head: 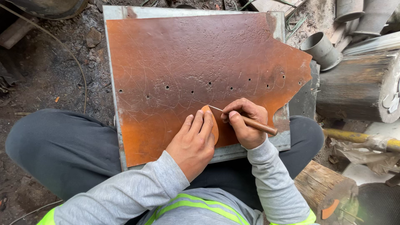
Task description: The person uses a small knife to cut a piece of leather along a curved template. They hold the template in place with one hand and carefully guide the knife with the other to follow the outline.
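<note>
A large rust-brown copper sheet (196, 62) with a row of small holes lies on a grey metal plate (111, 62) across my lap. My left hand (193, 143) presses a small leaf-shaped orange template (213, 125) flat on the sheet near its front edge. My right hand (246, 123) grips a scriber with a wooden handle (260, 125), and its thin metal point touches the sheet at the template's top edge.
A thick wooden log (354, 85) lies to the right, with grey metal cups (321, 49) behind it. A yellow-handled tool (358, 139) rests at right. A wooden block (327, 191) stands by my right knee. Dark dirt ground and a wire (75, 58) are at left.
</note>
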